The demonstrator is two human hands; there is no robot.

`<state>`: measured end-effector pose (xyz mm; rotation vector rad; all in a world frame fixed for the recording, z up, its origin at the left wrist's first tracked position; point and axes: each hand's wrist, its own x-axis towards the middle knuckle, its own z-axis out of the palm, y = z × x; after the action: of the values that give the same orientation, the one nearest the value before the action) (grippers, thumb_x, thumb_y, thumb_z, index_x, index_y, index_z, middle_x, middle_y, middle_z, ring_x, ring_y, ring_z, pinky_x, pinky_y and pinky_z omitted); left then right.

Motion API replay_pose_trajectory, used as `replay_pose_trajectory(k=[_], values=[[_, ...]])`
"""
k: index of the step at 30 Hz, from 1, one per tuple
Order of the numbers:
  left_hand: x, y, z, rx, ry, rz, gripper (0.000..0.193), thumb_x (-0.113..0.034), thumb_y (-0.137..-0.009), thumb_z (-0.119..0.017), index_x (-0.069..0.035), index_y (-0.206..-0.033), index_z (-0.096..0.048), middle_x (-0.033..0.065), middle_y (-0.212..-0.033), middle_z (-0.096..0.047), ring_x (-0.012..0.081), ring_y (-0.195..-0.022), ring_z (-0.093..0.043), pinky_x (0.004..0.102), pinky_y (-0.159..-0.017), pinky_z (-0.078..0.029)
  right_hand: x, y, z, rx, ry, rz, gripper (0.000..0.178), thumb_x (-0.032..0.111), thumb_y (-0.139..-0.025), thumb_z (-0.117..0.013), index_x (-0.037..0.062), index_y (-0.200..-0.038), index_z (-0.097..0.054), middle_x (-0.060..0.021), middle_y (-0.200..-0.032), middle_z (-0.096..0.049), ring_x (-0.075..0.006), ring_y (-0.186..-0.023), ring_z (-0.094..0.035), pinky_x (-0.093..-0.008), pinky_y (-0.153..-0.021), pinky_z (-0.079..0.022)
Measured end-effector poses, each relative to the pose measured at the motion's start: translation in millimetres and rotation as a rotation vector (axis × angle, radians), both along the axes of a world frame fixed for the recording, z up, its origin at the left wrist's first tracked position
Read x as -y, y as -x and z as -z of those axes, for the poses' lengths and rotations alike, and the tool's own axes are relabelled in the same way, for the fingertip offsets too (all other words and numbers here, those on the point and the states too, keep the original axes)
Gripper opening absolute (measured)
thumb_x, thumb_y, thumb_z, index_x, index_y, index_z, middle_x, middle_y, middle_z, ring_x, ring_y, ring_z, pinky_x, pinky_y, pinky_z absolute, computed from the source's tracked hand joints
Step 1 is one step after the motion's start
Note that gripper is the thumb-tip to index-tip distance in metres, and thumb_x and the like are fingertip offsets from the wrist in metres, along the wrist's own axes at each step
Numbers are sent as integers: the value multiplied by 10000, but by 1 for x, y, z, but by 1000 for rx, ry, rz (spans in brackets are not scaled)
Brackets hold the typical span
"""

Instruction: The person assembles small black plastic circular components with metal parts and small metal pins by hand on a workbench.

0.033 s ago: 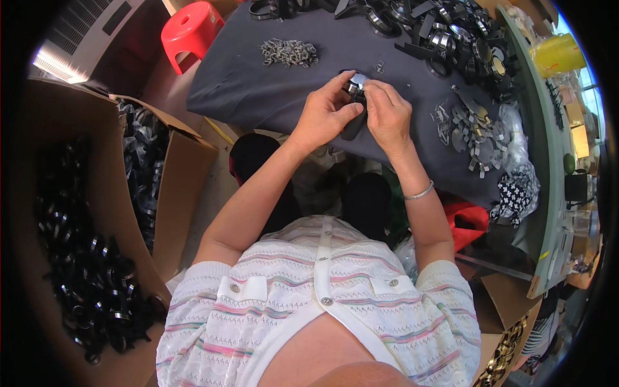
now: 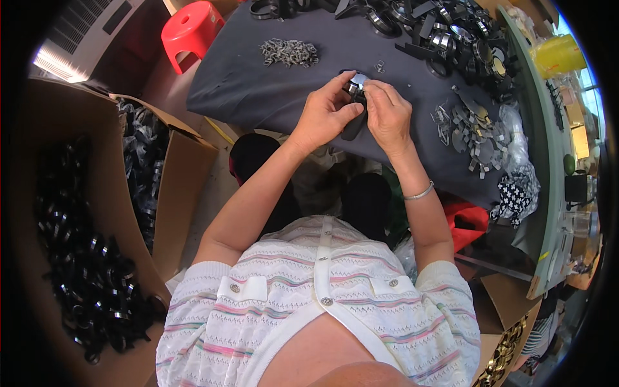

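Both my hands meet over the near part of the cloth-covered table, around a black belt (image 2: 351, 131) with a shiny silver buckle plate (image 2: 358, 80). My left hand (image 2: 327, 111) is closed around it from the left, thumb pressed against the black band. With its fingertips pinched together, my right hand (image 2: 389, 115) grips the piece near the silver plate. The fingers hide much of the belt, and whether a smaller part sits in the right pinch cannot be seen. A few small metal loops (image 2: 380, 66) lie just beyond my hands.
A pile of small metal loops (image 2: 289, 53) lies farther left on the dark cloth (image 2: 225, 84). Coiled black belts (image 2: 445, 42) heap at far right, flat grey metal plates (image 2: 480, 132) below them. Cardboard boxes (image 2: 184, 174) of black belts stand left, near a red stool (image 2: 190, 29).
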<state>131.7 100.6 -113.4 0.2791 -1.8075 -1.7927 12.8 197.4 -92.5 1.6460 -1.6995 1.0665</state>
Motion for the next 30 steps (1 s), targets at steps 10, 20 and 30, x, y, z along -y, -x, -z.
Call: replay_pose_trajectory(k=[10,20,30], values=[[0,2,-7,7,-145,64,319,-40,-802,-593,-11,-1117,-554,11,-701,-575,44,-503,-476,205,-422,-386,0,-1,1,34,19,-55,162,-36,-687,-627,28,-831,-591,-81,-830,-630,-259,-769,-641,-335,-646,-531],[-4,8,-6,46,-71,-161,132,-39,-835,-535,-14,-957,-579,-1,-591,-548,39,-462,-455,216,-412,-372,-4,12,-15,147,-156,-235,64,9,-792,-604,0,-854,-616,-103,-830,-636,-246,-751,-647,-291,-653,-520],[-6,11,-6,58,-63,-146,138,-38,-849,-524,-23,-975,-578,-15,-597,-518,30,-448,-419,206,-401,-356,31,103,10,258,-338,256,91,92,-780,-632,32,-847,-633,-129,-759,-609,-298,-760,-604,-356,-664,-472]])
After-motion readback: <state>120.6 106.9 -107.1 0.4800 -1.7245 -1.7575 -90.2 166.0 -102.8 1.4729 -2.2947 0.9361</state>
